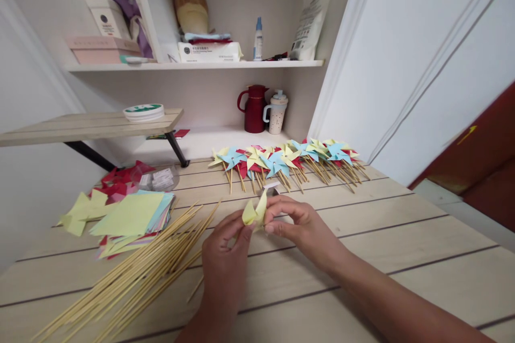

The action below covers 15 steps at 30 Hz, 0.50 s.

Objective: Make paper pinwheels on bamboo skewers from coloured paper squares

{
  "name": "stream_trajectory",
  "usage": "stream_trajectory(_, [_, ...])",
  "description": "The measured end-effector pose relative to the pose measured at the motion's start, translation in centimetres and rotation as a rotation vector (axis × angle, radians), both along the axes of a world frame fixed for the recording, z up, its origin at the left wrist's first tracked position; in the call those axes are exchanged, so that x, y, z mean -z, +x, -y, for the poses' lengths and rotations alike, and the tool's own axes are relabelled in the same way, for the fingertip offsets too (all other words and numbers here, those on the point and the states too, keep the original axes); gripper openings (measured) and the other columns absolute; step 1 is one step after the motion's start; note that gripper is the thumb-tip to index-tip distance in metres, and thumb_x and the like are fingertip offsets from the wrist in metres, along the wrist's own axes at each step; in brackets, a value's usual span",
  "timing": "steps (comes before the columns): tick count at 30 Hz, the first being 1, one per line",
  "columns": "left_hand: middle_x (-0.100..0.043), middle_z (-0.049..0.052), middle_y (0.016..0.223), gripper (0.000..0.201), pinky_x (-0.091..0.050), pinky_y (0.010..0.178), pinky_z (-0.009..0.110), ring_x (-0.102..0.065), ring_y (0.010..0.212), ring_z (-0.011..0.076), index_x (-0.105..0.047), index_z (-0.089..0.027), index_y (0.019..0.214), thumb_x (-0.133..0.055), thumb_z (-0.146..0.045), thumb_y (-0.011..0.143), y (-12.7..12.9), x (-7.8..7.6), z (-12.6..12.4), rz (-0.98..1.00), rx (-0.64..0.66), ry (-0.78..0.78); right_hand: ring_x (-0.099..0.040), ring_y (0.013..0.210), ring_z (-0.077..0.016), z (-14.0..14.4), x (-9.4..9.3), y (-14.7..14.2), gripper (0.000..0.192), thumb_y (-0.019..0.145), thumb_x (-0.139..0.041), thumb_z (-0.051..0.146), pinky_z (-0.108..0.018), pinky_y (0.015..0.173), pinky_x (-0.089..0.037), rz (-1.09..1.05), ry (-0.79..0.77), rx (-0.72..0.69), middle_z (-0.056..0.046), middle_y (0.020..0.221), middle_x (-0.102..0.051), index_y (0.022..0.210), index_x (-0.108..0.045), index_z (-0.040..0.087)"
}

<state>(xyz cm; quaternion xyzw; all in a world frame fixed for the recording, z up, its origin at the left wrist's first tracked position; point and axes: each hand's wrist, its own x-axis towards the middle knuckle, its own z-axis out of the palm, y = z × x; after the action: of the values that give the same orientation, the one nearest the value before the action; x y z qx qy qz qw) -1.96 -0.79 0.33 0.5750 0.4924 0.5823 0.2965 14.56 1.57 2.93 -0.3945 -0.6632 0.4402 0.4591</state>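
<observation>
A yellow paper pinwheel (250,215), its blades curled upward, is held between both hands above the table. My left hand (226,249) pinches its left side with thumb and fingers. On the other side, my right hand (293,221) grips a blade with thumb and forefinger. The middle of the pinwheel is partly covered by the fingers. Just behind the hands lies a small grey and white object (270,188), too hidden to make out. Left of my left hand, many thin wooden sticks (161,257) lie in a loose bundle.
Finished pinwheels on sticks (276,161) lie in a row at the back. At left are a stack of coloured paper squares (127,214), cut yellow paper (82,211) and a clear container (159,178). A raised wooden stand (92,124), red jug (255,110) and cup (277,112) stand behind.
</observation>
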Motion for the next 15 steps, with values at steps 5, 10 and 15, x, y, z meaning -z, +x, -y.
stream_trajectory(5, [-0.076, 0.002, 0.104, 0.017, -0.051, 0.091, 0.035, -0.068, 0.096, 0.0212, -0.078, -0.030, 0.095, -0.069, -0.032, 0.080, 0.04, 0.29, 0.00, 0.012, -0.028, -0.010, -0.062, 0.095, -0.0202, -0.15, 0.06, 0.26, 0.008, 0.077, -0.074, 0.029, -0.037, 0.091, -0.043, -0.007, 0.016, -0.017, -0.003, 0.097, -0.067, 0.073, -0.072, 0.022])
stream_trajectory(10, [-0.075, 0.004, 0.104, 0.020, -0.050, 0.091, 0.036, -0.068, 0.097, 0.0226, -0.078, -0.028, 0.097, -0.069, -0.034, 0.080, 0.04, 0.65, 0.02, -0.008, -0.040, -0.036, -0.060, 0.096, -0.0197, 0.10, -0.17, 0.14, 0.007, 0.075, -0.076, 0.026, -0.036, 0.092, -0.044, 0.040, 0.043, -0.019, -0.003, 0.101, -0.062, 0.071, -0.073, 0.022])
stream_trajectory(15, [-0.074, 0.004, 0.106, 0.020, -0.048, 0.094, 0.038, -0.066, 0.101, 0.0232, -0.078, -0.028, 0.098, -0.066, -0.033, 0.082, -0.06, 0.84, 0.11, -0.039, -0.009, -0.031, -0.061, 0.097, -0.0202, 0.12, -0.20, 0.18, 0.006, 0.077, -0.074, 0.025, -0.038, 0.094, -0.043, 0.065, 0.045, 0.013, -0.004, 0.101, -0.063, 0.072, -0.073, 0.022])
